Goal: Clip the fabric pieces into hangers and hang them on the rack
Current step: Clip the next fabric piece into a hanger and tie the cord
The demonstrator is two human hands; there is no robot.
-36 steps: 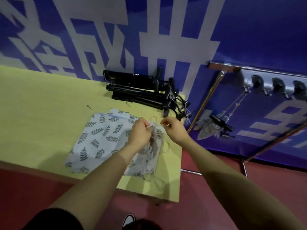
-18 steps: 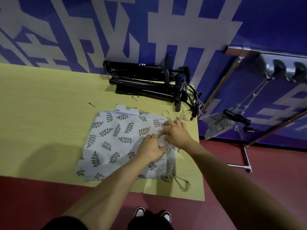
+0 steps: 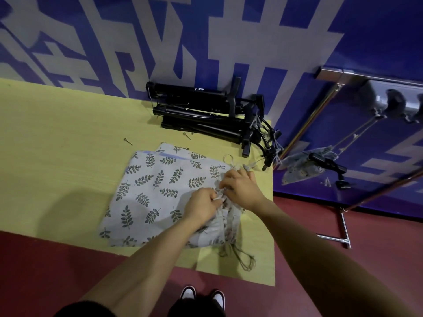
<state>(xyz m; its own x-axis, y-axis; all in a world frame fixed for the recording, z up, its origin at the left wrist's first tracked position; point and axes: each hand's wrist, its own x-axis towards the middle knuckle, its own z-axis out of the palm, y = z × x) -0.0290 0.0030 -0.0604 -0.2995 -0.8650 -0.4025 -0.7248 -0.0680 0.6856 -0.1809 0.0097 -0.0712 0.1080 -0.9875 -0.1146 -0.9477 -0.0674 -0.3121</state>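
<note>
Yellow table (image 3: 57, 161) under me carries the leaf-print fabric pieces (image 3: 155, 191), stacked flat near its right end. My left hand (image 3: 201, 208) and right hand (image 3: 242, 191) both pinch the bunched cloth at the stack's right edge. Black hangers (image 3: 206, 115) lie piled behind it. Right of the table, the rack (image 3: 329, 74) holds one clipped piece (image 3: 299, 167).

Both the left hand (image 3: 202, 205) and right hand (image 3: 240, 187) have dropped from mid-air onto the leaf-printed pale fabric pieces (image 3: 160, 191), fingers now pinching their bunched right edge.
</note>
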